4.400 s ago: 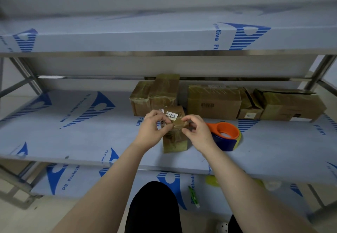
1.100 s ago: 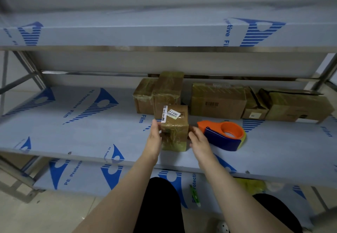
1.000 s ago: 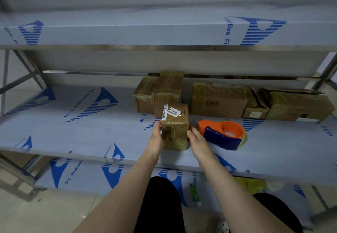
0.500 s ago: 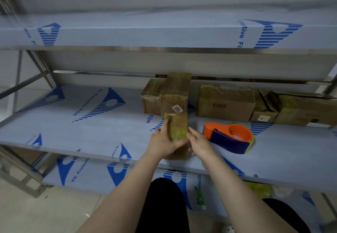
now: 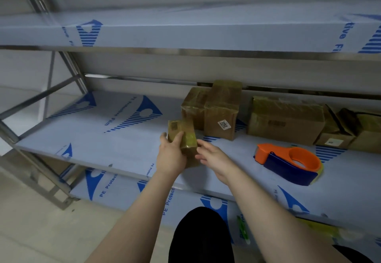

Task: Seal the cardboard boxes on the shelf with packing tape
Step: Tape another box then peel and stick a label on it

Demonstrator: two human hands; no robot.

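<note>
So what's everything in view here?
Small taped brown cardboard box: one, brown, at the middle shelf's front.
Other brown cardboard boxes: five, brown, along the shelf's back.
Orange-and-blue plastic tape dispenser: one, lying on the shelf, right of the hands.
Metal rack shelves in blue-printed film: three levels, grey-blue.
Thin green object: one, lower shelf; too blurred to name.
Left hand: grips the small box.
Right hand: open, just right of that box.

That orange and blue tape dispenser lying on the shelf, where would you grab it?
Probably by the wide rounded end of the orange and blue tape dispenser, fingers curling through its open orange ring from above. The ring faces up and nothing crowds it. The right hand is open and nearer; the left hand grips the small taped cardboard box.
</note>
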